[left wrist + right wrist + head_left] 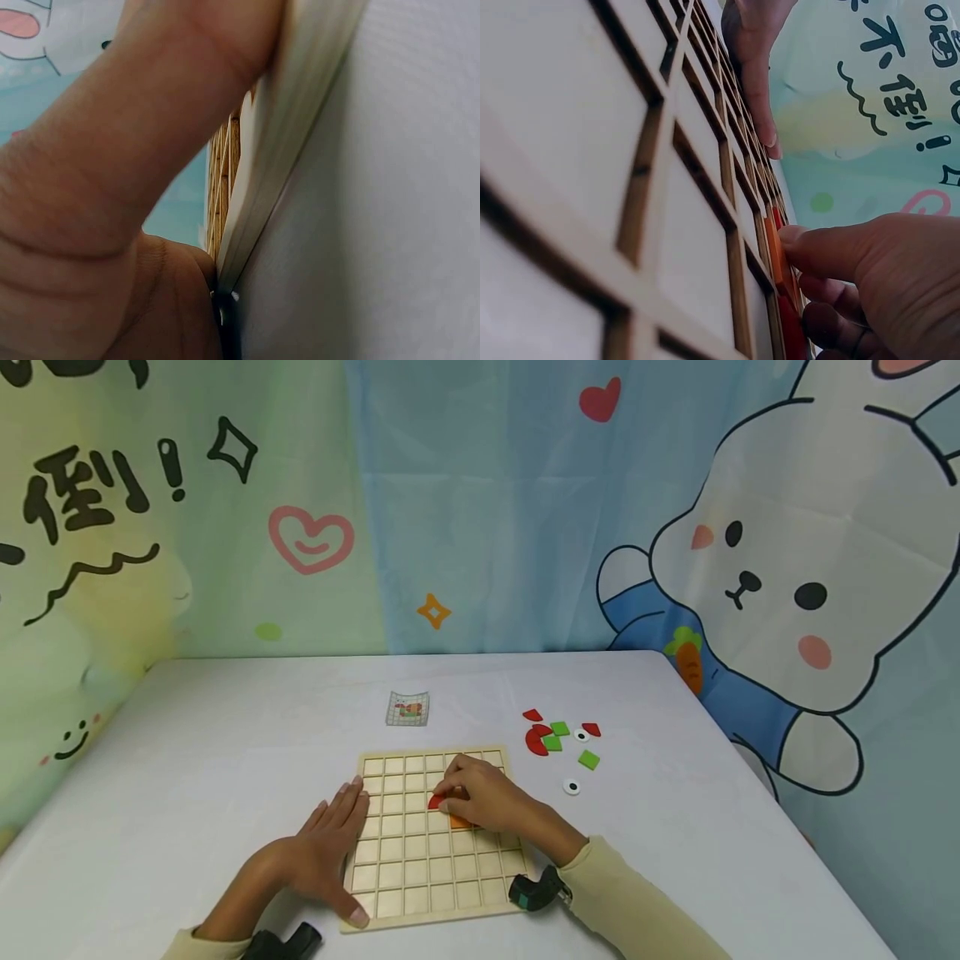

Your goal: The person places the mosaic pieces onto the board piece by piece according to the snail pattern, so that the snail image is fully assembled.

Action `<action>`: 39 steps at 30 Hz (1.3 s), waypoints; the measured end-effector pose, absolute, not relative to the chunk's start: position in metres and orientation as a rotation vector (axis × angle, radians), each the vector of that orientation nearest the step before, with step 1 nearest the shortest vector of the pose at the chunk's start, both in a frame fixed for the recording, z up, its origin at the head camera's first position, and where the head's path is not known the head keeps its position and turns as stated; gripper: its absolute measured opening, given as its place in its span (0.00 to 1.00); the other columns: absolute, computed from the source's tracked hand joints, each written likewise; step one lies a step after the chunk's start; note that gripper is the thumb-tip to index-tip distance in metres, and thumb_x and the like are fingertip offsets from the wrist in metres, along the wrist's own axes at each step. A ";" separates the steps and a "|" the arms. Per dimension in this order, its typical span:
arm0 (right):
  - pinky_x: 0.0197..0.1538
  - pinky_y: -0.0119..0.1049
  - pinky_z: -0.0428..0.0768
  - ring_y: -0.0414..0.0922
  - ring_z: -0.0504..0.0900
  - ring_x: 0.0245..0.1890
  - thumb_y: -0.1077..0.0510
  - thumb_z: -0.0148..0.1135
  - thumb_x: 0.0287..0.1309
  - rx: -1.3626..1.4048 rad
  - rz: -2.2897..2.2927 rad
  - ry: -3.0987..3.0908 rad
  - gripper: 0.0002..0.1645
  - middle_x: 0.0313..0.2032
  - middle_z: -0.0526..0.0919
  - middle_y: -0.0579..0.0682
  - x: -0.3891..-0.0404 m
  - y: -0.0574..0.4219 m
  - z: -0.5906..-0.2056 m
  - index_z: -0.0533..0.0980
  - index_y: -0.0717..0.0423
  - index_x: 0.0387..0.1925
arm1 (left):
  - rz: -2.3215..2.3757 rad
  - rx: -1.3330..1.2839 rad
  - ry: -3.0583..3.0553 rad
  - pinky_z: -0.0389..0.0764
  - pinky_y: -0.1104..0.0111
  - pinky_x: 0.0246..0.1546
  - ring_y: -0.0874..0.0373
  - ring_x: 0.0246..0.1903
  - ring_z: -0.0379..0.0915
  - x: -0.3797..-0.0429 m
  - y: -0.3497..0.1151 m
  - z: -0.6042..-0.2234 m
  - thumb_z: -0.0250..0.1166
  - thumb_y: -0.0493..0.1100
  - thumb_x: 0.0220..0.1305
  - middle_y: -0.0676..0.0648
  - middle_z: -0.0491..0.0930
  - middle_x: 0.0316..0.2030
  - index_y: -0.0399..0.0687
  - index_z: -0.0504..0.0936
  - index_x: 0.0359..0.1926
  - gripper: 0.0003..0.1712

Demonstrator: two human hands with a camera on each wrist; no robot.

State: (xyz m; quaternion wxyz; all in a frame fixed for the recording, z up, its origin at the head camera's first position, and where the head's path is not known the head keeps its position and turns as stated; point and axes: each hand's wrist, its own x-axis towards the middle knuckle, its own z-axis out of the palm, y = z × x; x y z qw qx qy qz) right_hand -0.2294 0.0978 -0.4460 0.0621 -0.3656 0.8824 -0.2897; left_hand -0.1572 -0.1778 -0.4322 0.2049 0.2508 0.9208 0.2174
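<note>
A wooden grid board (405, 881) lies on the white table. My left hand (318, 852) rests along its left edge, fingers straight and thumb (172, 97) at the near corner. Over the upper middle of the grid, my right hand (483, 793) pinches a red piece (436, 801) with thumb and fingertips at the board's surface. An orange piece (459, 822) sits in a cell just below those fingers. In the right wrist view, another red piece (791, 330) shows beside the orange piece (778, 259), partly hidden by my curled fingers.
Right of the board lie loose red pieces (536, 742), green squares (588, 760) and white eye discs (572, 787). A small gridded picture card (408, 709) lies beyond the board. A printed curtain (480, 527) hangs behind the table.
</note>
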 end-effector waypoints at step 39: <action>0.34 0.33 0.77 0.39 0.76 0.32 0.64 0.66 0.60 -0.937 -1.146 2.798 0.09 0.38 0.82 0.44 -0.244 0.160 -0.435 0.85 0.58 0.43 | 0.652 0.724 2.567 0.35 0.39 0.65 0.33 0.71 0.22 -0.155 -0.177 -0.434 0.78 0.71 0.29 0.27 0.26 0.72 0.24 0.36 0.72 0.87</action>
